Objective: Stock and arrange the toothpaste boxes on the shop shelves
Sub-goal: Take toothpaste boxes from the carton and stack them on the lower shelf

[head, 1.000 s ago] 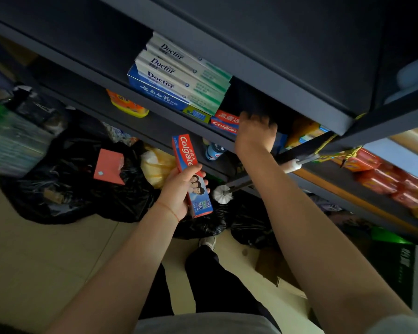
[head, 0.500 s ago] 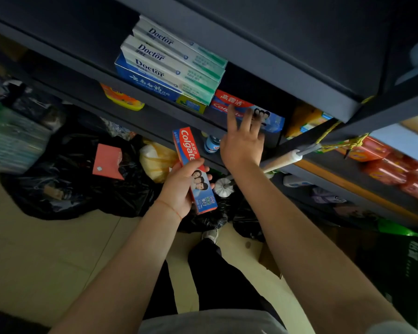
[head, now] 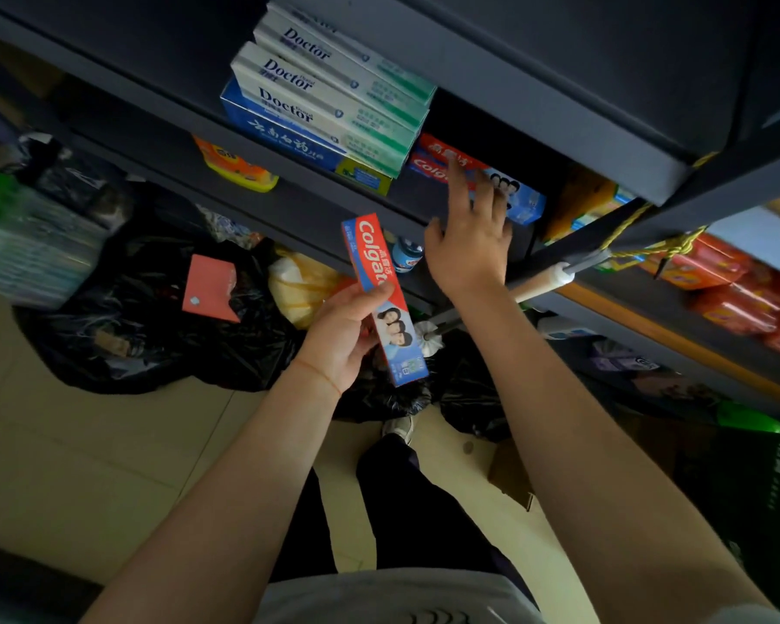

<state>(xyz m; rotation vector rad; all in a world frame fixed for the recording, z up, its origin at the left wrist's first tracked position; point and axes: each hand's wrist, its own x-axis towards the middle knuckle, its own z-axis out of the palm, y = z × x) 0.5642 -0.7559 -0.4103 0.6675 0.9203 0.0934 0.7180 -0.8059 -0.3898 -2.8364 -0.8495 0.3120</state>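
Right hand: right hand [head: 467, 245] reaches up to the shelf, fingers straight and spread, forefinger tip on the shelved Colgate boxes [head: 509, 191]; it grips nothing.
Left hand: left hand [head: 341, 340] holds a Colgate box [head: 386, 304] below shelf level, thumb across its printed face, fingers curled behind it; the box stands nearly on end, tilted, name end uppermost.
Shelved stock: the shelved Colgate boxes lie flat at the shelf [head: 316, 204] front, just right of a stack of Doctor boxes [head: 334, 83] that sits on a blue box [head: 289, 137]; a dark gap shows above the Colgate boxes.
Further out: an orange pack [head: 239, 166] lies on the shelf to the left; red packs [head: 739, 281] fill a lower shelf at right; black bags [head: 154, 326] and a small bottle [head: 407, 256] sit below, by the floor.
Step in hand: squaring up the boxes already shelved, by my reading, with the next box waiting in the other hand.
Next move: likely calls for laying the held box flat, long side along the shelf front (name facing out, to match), and sliding it on top of or beside its fellows without nudging the Doctor stack.
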